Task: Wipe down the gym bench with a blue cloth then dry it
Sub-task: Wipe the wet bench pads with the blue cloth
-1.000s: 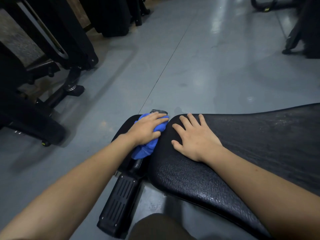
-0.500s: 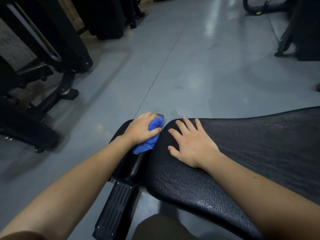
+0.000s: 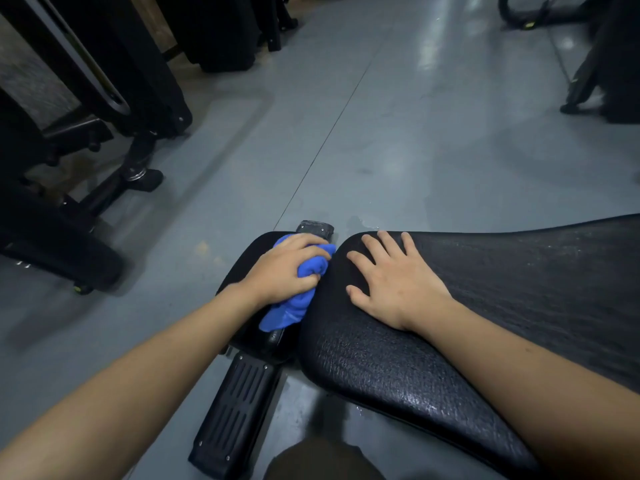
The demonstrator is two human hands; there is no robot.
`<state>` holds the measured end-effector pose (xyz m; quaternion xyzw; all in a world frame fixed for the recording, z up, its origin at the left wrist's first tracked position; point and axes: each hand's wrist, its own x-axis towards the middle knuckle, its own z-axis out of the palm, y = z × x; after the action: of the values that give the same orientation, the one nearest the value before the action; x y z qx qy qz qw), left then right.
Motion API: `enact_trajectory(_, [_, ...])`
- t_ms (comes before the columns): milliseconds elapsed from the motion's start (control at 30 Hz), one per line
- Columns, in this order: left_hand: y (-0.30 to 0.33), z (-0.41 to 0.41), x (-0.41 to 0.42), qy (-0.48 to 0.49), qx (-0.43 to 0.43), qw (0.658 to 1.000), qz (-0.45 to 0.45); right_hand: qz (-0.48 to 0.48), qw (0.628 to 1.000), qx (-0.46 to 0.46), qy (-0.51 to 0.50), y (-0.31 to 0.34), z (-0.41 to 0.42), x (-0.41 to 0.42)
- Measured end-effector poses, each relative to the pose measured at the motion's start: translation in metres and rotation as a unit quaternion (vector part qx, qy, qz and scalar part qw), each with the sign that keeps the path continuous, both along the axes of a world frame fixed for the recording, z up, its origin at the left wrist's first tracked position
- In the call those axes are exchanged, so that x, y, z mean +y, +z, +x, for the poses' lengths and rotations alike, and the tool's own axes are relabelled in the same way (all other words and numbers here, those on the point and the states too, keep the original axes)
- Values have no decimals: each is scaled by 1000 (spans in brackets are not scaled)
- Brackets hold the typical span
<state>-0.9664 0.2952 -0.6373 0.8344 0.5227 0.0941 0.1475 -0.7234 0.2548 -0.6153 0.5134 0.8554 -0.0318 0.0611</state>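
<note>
The black textured gym bench pad fills the lower right, its rounded end pointing left. A smaller black seat pad lies just left of it across a narrow gap. My left hand grips a bunched blue cloth and presses it at that gap, on the smaller pad's right side. The cloth's lower end hangs out below my palm. My right hand rests flat on the big pad's left end, fingers spread.
A black ribbed foot plate of the bench frame sticks out below the pads. Dark gym machines with feet stand at the left and top right. Grey glossy floor lies ahead. A small wet patch shines beyond the bench end.
My left hand has curled tighter round the cloth and slid slightly along the gap between the pads. The right hand has stayed flat on the big pad.
</note>
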Motion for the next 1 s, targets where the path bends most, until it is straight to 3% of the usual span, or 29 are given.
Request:
enact_trajectory(167, [6,13,43,5,12,998,-62,11,1000,2,0,-2,0,0])
enact_trajectory(467, [7,-7,92,112,-70,978,-160,12,1000,28,1,-3,3,0])
enact_trajectory(1000, [-13,-80,91,266,-232,902,-247,7,1000,24,4,-2,3,1])
